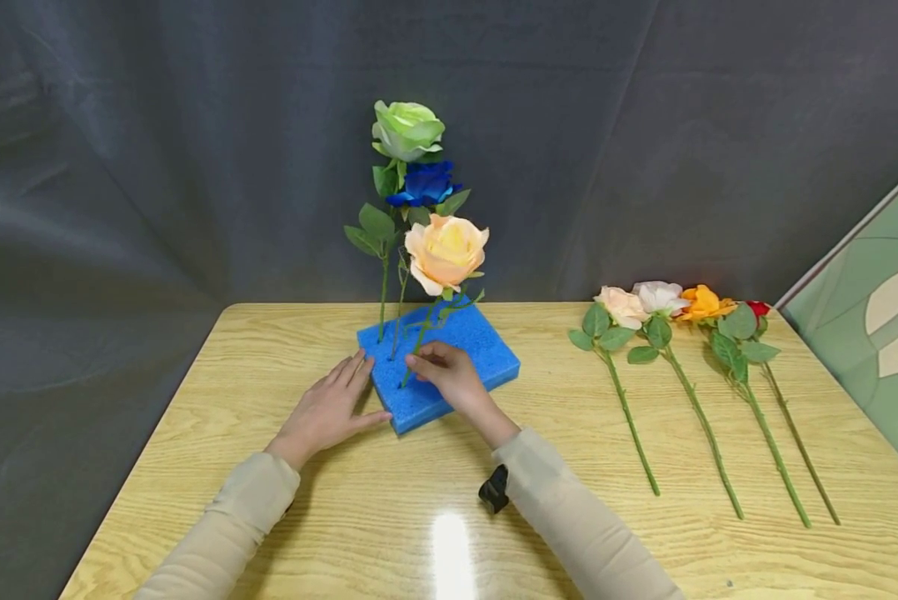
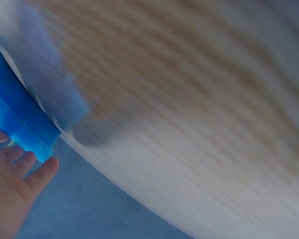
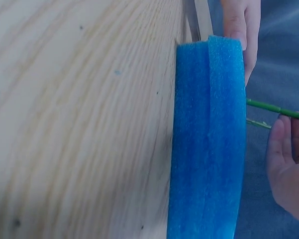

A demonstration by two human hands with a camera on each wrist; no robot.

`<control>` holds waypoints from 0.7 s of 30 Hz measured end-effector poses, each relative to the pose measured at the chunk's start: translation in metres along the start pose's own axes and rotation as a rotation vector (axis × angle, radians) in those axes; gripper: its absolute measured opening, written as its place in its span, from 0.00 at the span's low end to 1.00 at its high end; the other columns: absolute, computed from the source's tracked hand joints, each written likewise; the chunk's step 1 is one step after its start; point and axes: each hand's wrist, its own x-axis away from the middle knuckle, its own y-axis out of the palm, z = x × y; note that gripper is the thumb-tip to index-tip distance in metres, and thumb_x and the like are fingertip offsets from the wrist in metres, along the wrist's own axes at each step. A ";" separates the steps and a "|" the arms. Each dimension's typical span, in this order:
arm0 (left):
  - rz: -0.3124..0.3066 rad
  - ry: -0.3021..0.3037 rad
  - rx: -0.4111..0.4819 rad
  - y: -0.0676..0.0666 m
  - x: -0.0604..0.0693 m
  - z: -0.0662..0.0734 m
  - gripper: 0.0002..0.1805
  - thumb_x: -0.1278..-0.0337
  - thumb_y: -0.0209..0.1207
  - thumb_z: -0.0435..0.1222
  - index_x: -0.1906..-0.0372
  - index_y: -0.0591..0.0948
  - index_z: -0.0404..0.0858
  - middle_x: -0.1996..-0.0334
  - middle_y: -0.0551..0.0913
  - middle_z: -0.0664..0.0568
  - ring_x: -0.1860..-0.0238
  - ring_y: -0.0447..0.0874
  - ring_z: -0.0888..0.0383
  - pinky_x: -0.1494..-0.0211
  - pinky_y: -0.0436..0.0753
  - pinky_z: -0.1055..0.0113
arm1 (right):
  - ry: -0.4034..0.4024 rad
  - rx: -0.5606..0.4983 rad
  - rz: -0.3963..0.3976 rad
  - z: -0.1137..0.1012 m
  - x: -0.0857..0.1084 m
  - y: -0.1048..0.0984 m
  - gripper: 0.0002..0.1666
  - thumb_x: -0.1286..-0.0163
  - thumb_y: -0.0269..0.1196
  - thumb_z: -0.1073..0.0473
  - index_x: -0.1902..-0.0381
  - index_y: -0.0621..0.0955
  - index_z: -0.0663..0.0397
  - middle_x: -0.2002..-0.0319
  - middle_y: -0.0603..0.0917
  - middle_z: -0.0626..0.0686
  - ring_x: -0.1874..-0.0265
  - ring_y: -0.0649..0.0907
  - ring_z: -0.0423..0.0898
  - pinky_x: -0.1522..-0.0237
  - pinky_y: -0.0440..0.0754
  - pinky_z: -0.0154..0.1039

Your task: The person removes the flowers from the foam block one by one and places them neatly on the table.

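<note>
A blue foam block (image 1: pixel 486 354) lies on the table, with three roses upright in it: a green one (image 1: pixel 407 131), a dark blue one (image 1: pixel 425 184) and a peach one (image 1: pixel 447 252) nearest. My right hand (image 1: pixel 449 375) pinches the peach rose's stem low down, just above the foam; the right wrist view shows this hand (image 3: pixel 293 169) beside the green stem (image 3: pixel 268 106). Fingers spread, my left hand (image 1: pixel 329 412) touches the block's left edge. In the left wrist view the hand (image 2: pixel 12 184) is against the foam (image 2: pixel 20 124).
Several roses lie in a row on the right of the table (image 1: pixel 269 375): a pale peach one (image 1: pixel 623 307), a whitish one (image 1: pixel 659 297), an orange one (image 1: pixel 704 304) and a red one (image 1: pixel 758 309). A dark curtain (image 1: pixel 194 167) hangs behind.
</note>
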 end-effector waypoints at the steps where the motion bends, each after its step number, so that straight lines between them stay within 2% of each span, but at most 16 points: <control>1: 0.001 0.000 -0.001 0.000 0.000 0.000 0.52 0.44 0.52 0.65 0.25 0.53 0.34 0.24 0.50 0.39 0.26 0.54 0.40 0.28 0.65 0.46 | 0.006 -0.012 -0.005 0.000 0.000 -0.001 0.13 0.31 0.60 0.59 0.59 0.80 0.67 0.56 0.84 0.63 0.55 0.84 0.53 0.51 0.84 0.40; 7: 0.006 0.005 0.011 -0.001 -0.001 0.002 0.52 0.44 0.54 0.64 0.26 0.54 0.32 0.25 0.51 0.39 0.26 0.54 0.40 0.27 0.64 0.47 | 0.022 -0.063 -0.029 0.001 0.002 -0.005 0.13 0.30 0.58 0.62 0.56 0.80 0.69 0.51 0.84 0.65 0.50 0.84 0.54 0.48 0.84 0.41; 13: 0.012 0.004 0.015 -0.002 0.000 0.003 0.52 0.44 0.54 0.64 0.27 0.56 0.31 0.25 0.52 0.37 0.26 0.54 0.40 0.28 0.64 0.46 | 0.053 -0.082 -0.057 0.003 0.003 -0.009 0.14 0.30 0.59 0.58 0.58 0.80 0.66 0.50 0.84 0.62 0.50 0.85 0.50 0.46 0.83 0.40; 21: 0.030 -0.010 0.022 -0.001 0.000 0.003 0.52 0.45 0.54 0.65 0.27 0.58 0.31 0.26 0.54 0.35 0.26 0.54 0.39 0.28 0.63 0.46 | 0.007 -0.097 -0.118 0.007 0.004 -0.017 0.11 0.29 0.57 0.60 0.64 0.77 0.66 0.51 0.84 0.65 0.53 0.85 0.45 0.45 0.82 0.41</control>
